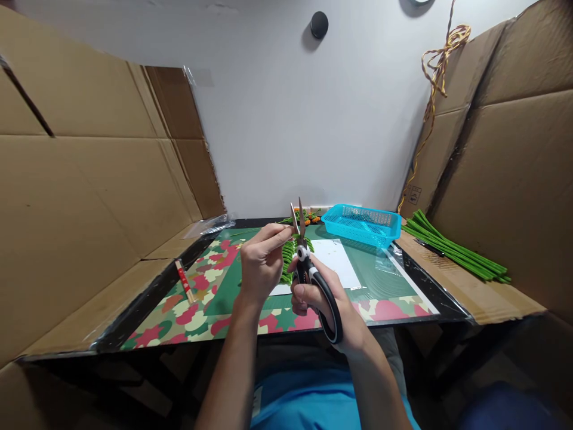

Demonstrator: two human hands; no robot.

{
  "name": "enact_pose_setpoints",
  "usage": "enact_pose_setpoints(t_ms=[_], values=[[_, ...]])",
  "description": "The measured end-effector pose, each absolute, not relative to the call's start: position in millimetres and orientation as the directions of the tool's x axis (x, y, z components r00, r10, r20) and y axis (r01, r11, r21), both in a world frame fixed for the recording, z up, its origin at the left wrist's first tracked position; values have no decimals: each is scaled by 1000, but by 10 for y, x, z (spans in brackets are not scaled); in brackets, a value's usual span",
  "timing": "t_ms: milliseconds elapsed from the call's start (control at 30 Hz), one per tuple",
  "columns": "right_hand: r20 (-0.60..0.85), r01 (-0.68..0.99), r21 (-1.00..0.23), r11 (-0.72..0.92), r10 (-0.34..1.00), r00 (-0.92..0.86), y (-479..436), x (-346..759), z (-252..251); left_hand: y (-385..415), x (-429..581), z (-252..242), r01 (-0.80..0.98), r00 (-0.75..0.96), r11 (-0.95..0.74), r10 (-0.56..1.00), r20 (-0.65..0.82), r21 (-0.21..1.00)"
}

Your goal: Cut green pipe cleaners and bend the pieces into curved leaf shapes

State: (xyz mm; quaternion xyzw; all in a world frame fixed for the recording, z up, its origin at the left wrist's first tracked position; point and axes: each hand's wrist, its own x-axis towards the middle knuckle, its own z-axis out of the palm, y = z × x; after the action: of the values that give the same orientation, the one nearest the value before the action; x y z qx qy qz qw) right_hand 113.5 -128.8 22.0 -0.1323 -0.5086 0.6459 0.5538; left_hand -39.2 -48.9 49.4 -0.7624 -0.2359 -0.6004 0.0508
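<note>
My right hand [329, 304] grips black-handled scissors [313, 275], blades pointing up and slightly apart near their tips. My left hand [262, 263] is closed in a pinch on a thin green stem [286, 222] held up against the blades. A bunch of short green pieces [287, 260] hangs just behind my two hands. Both hands hover above the near part of a green mat [385, 278] on a camouflage-patterned table cover [179, 316].
A blue plastic basket [362, 224] stands at the back right. Long green stems [452, 248] lie on cardboard at the right. A white sheet [338, 260] lies on the mat. A red and tan stick [184, 280] rests at the left. Cardboard walls [89, 179] enclose both sides.
</note>
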Motion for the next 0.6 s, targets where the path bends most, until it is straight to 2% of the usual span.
enact_pose_setpoints(t_ms=[300, 533, 600], values=[[332, -500, -856, 130, 880, -340, -1326, 1158, 253, -414, -415, 471, 452, 168, -876, 271, 948, 170], [391, -449, -863, 230, 868, -305, -1314, 1168, 248, -459, -358, 533, 440, 133, -872, 298, 945, 213], [382, -437, -869, 232, 876, -294, -1321, 1199, 251, -489, -333, 544, 441, 114, -860, 338, 934, 258]])
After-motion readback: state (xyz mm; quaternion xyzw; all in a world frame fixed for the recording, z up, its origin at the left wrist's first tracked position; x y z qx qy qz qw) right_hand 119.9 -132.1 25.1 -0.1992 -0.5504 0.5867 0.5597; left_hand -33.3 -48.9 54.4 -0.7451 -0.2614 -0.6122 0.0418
